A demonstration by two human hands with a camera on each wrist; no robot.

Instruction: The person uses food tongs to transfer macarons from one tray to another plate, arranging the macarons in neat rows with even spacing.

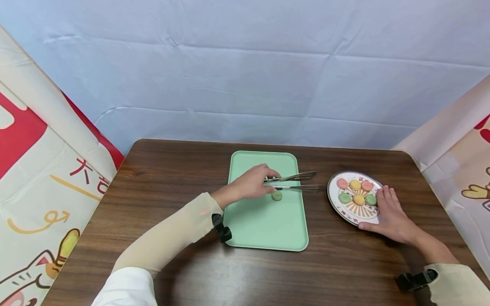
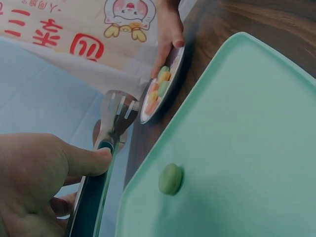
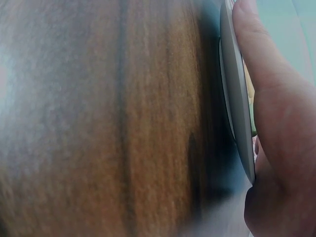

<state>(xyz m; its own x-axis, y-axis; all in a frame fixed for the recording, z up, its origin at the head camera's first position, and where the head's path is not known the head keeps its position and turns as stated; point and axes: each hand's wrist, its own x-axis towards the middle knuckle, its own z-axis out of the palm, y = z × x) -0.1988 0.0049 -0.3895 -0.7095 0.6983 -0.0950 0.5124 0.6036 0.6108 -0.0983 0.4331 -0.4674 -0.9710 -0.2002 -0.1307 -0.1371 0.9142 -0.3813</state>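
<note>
My left hand (image 1: 254, 182) grips metal serving tongs (image 1: 294, 177) over the green tray (image 1: 268, 229). The two arms of the tongs stand apart with nothing between their slotted ends, which point right, past the tray's edge. Just below the tongs, a single green macaron (image 2: 171, 178) lies on the tray. At the right, my right hand (image 1: 394, 219) rests at the rim of a round patterned plate (image 1: 360, 214), its fingers straight along the far side and its thumb at the near rim. Several pink, yellow and green macarons (image 1: 358, 199) sit on that plate.
Tray and plate both stand on a dark wooden table (image 1: 183, 170), with a strip of bare wood between them. A pale blue cloth (image 1: 245, 85) hangs behind the table. Printed cloths (image 1: 46, 191) hang at the left and right sides.
</note>
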